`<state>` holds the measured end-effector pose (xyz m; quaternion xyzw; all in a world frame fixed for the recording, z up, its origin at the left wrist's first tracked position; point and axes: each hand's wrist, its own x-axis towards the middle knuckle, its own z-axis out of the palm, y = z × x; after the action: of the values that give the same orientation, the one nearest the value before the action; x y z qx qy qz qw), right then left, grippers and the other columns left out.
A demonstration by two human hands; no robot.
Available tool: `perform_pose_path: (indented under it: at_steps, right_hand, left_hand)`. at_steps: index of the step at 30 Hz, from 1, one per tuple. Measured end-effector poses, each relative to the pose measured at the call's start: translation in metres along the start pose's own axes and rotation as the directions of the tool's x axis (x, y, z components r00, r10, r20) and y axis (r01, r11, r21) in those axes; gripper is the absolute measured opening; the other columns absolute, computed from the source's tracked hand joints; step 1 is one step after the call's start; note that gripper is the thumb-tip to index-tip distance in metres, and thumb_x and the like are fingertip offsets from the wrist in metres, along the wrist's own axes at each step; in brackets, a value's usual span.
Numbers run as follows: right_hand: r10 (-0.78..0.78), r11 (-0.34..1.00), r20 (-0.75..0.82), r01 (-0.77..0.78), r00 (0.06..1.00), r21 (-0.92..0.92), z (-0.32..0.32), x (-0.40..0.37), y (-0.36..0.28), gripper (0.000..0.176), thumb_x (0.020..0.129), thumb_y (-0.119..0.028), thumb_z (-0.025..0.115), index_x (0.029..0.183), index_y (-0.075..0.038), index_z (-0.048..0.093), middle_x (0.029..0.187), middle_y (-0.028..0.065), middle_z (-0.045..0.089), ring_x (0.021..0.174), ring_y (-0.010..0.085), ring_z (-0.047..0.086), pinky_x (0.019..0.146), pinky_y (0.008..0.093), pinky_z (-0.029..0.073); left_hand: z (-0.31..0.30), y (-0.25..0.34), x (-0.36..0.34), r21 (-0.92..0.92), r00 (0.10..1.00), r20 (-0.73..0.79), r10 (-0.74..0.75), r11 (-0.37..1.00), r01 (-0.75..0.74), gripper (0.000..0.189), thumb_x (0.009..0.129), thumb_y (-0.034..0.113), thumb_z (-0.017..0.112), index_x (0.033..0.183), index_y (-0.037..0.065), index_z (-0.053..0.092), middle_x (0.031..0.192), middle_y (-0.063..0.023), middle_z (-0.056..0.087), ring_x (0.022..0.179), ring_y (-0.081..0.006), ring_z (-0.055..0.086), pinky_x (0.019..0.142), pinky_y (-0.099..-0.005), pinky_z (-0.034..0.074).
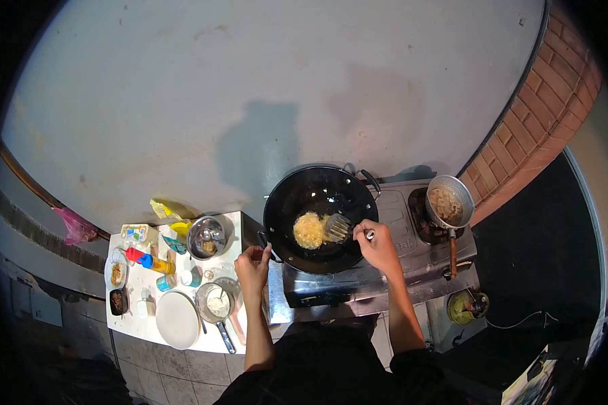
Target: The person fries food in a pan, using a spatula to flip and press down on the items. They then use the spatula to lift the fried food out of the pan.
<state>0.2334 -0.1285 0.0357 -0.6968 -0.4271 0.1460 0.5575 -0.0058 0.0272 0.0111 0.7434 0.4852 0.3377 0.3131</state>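
Note:
A black wok (287, 182) sits on the stove, with a round, golden piece of frying food (309, 231) in its middle. My right hand (377, 244) is closed around the handle of a slotted spatula (338, 228). The spatula's metal head lies at the right edge of the food; whether it reaches underneath is hidden. At the wok's left side, my left hand (253, 267) has its fingers bent together on the wok's side handle (262, 237). Part of that grip is hidden.
On the right burner stands a saucepan (446, 196) with food, its wooden handle pointing toward me. A white table (135, 324) at left carries a plate (177, 320), a metal bowl (207, 236), a small pan (216, 302) and several bottles. The wall rises behind the stove (398, 290).

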Motion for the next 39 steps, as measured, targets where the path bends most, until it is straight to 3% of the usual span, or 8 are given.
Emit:
perform_pose_path:
  at_steps: [11, 16, 19, 28, 39]
  right_hand:
    - [0.058, 0.998, 0.063, -0.059, 0.996, 0.009, -0.003, 0.0, 0.004, 0.023, 0.09, -0.002, 0.051, 0.068, 0.003, 0.051, 0.064, 0.0032, 0.054, 0.061, 0.0071, 0.044, 0.055, 0.0257, 0.034]
    - [0.035, 0.994, 0.069, -0.042, 0.997, 0.104, 0.001, 0.0, 0.01, 0.027, 0.093, -0.006, 0.053, 0.067, 0.002, 0.053, 0.063, 0.0008, 0.053, 0.059, 0.0054, 0.041, 0.052, 0.0251, 0.031]
    - [0.02, 0.991, -0.025, -0.017, 0.999, 0.131, 0.005, -0.001, 0.002, 0.024, 0.09, -0.008, 0.058, 0.068, 0.002, 0.055, 0.053, 0.0048, 0.044, 0.052, 0.0054, 0.038, 0.048, 0.0279, 0.031]
    - [-0.037, 0.999, -0.049, 0.036, 0.998, -0.017, 0.011, 0.001, 0.006, 0.024, 0.09, -0.01, 0.059, 0.07, 0.003, 0.055, 0.051, 0.008, 0.043, 0.048, 0.0084, 0.038, 0.046, 0.03, 0.031]
    - [-0.008, 0.998, -0.04, 0.011, 0.999, 0.067, 0.007, -0.001, 0.01, 0.025, 0.089, -0.007, 0.057, 0.066, 0.002, 0.054, 0.052, 0.0071, 0.046, 0.05, 0.0084, 0.039, 0.048, 0.03, 0.032]
  left_hand:
    - [0.0, -0.001, -0.001, 0.016, 0.999, -0.026, 0.034, 0.999, -0.034, 0.032, 0.082, 0.028, 0.075, 0.08, -0.003, 0.069, 0.066, -0.0129, 0.068, 0.059, -0.0202, 0.067, 0.059, -0.0302, 0.05]
    - [0.002, -0.006, 0.0, 0.01, 0.999, -0.03, 0.043, 0.999, -0.043, 0.032, 0.082, 0.028, 0.075, 0.08, -0.003, 0.069, 0.065, -0.0127, 0.068, 0.059, -0.0203, 0.067, 0.059, -0.0302, 0.05]
    - [0.004, -0.011, 0.001, -0.045, 1.0, -0.005, 0.016, 0.999, -0.016, 0.031, 0.082, 0.028, 0.075, 0.079, -0.003, 0.069, 0.065, -0.0127, 0.067, 0.058, -0.0203, 0.066, 0.058, -0.0304, 0.05]
    - [0.003, -0.008, 0.002, -0.017, 1.0, -0.02, -0.002, 1.0, 0.002, 0.031, 0.08, 0.027, 0.077, 0.079, -0.003, 0.069, 0.064, -0.0128, 0.067, 0.056, -0.0197, 0.065, 0.057, -0.0306, 0.049]
    - [0.003, -0.009, 0.004, -0.033, 1.0, 0.004, -0.013, 0.999, 0.013, 0.031, 0.08, 0.026, 0.077, 0.077, -0.004, 0.068, 0.062, -0.0128, 0.066, 0.054, -0.0191, 0.064, 0.056, -0.0305, 0.049]
